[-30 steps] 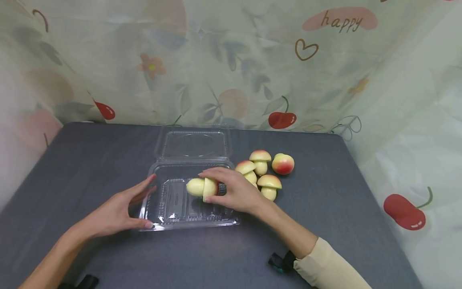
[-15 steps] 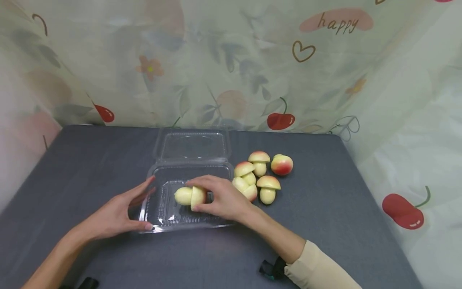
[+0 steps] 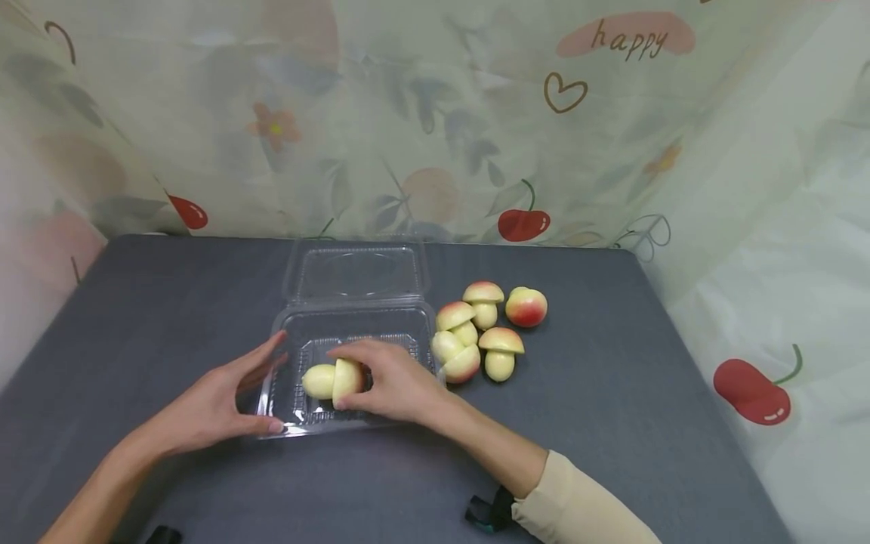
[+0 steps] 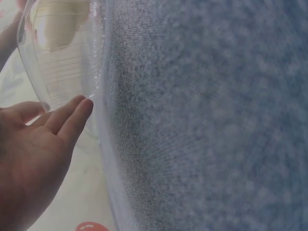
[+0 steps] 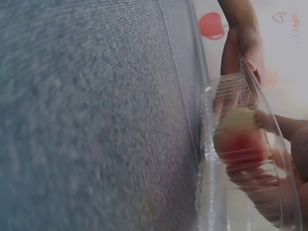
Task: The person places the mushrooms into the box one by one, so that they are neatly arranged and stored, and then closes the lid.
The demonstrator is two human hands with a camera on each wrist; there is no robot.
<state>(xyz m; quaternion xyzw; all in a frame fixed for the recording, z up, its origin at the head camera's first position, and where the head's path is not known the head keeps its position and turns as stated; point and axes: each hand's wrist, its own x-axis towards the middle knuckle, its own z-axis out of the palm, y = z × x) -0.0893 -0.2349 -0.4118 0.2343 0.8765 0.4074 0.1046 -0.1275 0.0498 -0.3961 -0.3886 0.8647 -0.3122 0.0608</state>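
Observation:
My right hand (image 3: 401, 385) grips the cap of a cream toy mushroom (image 3: 319, 381) with a reddish cap, lying sideways in the left part of a clear plastic clamshell box (image 3: 360, 306). In the right wrist view the mushroom's red cap (image 5: 243, 144) shows through the box's clear wall. Whether it touches the box's floor, I cannot tell. At the box's left end, my left hand (image 3: 211, 400) has its fingers extended, the thumb at the front left corner. The left wrist view shows the left hand (image 4: 43, 149) with straight fingers against the box's end.
Several more toy mushrooms (image 3: 501, 355) lie in a cluster just right of the box, one (image 3: 526, 308) with its cap toward me. The box's lid (image 3: 360, 272) lies folded back behind it. A patterned curtain (image 3: 435, 113) hangs behind the dark grey table (image 3: 584, 423).
My right hand has carried the mushroom left and toward me within the box, uncovering the cluster's nearest mushroom. The left hand has stayed at the box's left end.

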